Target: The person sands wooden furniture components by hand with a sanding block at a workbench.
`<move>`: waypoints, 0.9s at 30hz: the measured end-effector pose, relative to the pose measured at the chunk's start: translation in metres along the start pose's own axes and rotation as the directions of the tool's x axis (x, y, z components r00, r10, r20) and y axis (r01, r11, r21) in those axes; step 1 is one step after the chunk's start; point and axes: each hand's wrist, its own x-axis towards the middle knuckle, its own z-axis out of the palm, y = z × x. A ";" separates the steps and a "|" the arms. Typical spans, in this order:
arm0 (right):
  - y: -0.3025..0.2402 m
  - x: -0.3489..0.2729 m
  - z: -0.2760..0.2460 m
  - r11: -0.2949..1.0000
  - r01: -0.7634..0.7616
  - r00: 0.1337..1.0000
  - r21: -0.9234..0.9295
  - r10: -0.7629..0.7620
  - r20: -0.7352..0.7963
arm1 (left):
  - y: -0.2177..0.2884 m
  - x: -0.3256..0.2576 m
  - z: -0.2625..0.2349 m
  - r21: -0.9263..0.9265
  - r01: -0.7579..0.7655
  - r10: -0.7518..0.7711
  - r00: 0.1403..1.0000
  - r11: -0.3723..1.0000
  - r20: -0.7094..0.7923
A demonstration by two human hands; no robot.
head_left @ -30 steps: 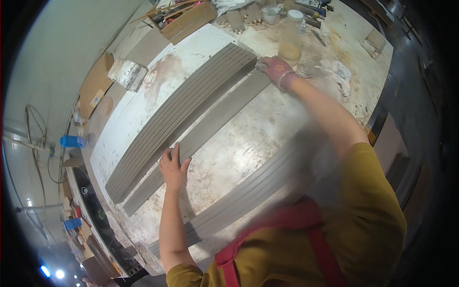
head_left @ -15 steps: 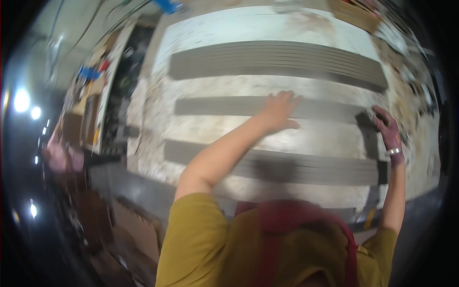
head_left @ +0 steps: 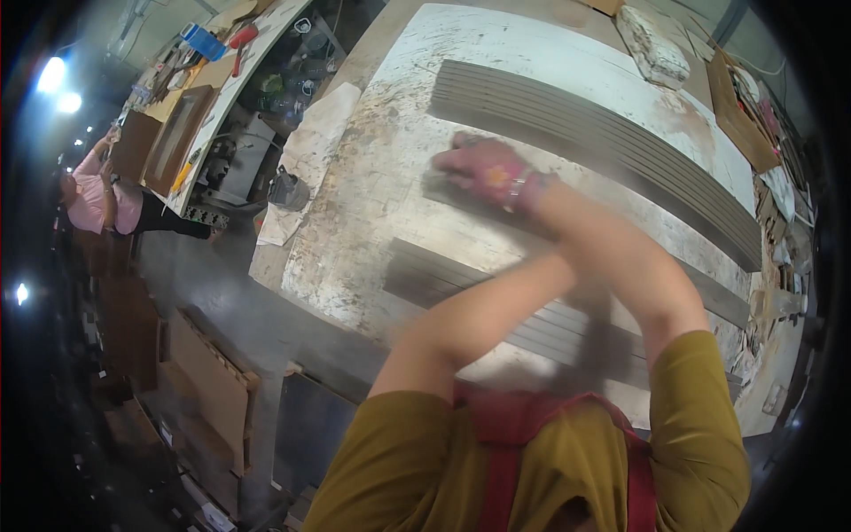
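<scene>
Bright, even overhead light on the worktable (head_left: 372, 204); lamps glare at upper left. Strong fisheye bending, dark vignette at the rim. Crossed forearms motion-blurred.

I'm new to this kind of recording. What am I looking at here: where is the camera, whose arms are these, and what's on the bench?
There is no machine here. The single picture comes from a wide fisheye camera on a person's head, looking down, so straight edges bend. The mustard sleeves at the bottom are the wearer's own, and the forearms cross. The right hand, pinkish with a band at the wrist, rests on the end of a long grey strip. It is too blurred to tell its grip. The left hand is hidden behind the right forearm. On the stained white workbench lie a far stack of grey strips and a nearer stack. A second person in a pink top stands far left.
</scene>
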 end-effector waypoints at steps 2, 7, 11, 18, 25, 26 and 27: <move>-0.002 0.025 0.021 1.000 0.026 0.998 -0.008 -0.025 0.059 | 0.002 -0.006 0.002 -0.038 -0.015 0.015 1.000 0.999 -0.008; 0.020 0.062 0.025 0.950 0.160 0.981 -0.268 -0.122 0.152 | -0.005 0.012 0.009 -0.111 0.002 -0.005 1.000 0.994 -0.027; 0.023 0.068 -0.015 0.927 -0.346 0.936 -0.144 0.352 0.017 | -0.010 0.035 -0.008 -0.317 0.005 0.005 0.999 0.948 0.032; 0.027 0.022 -0.043 0.993 -0.100 0.994 -0.057 0.097 -0.051 | -0.026 0.040 -0.008 -0.395 0.006 -0.054 0.993 0.919 -0.109; -0.017 0.043 0.038 0.975 0.207 0.962 -0.082 -0.187 0.199 | -0.027 0.001 0.012 -0.151 0.001 -0.020 0.992 0.989 -0.125; -0.014 0.046 0.046 0.940 0.254 0.952 -0.226 -0.201 0.232 | -0.026 0.000 0.012 -0.148 0.002 -0.019 0.993 0.989 -0.115; -0.008 0.058 0.046 0.942 0.254 0.952 -0.220 -0.202 0.231 | -0.028 -0.001 0.014 -0.148 0.010 -0.026 0.994 0.989 -0.108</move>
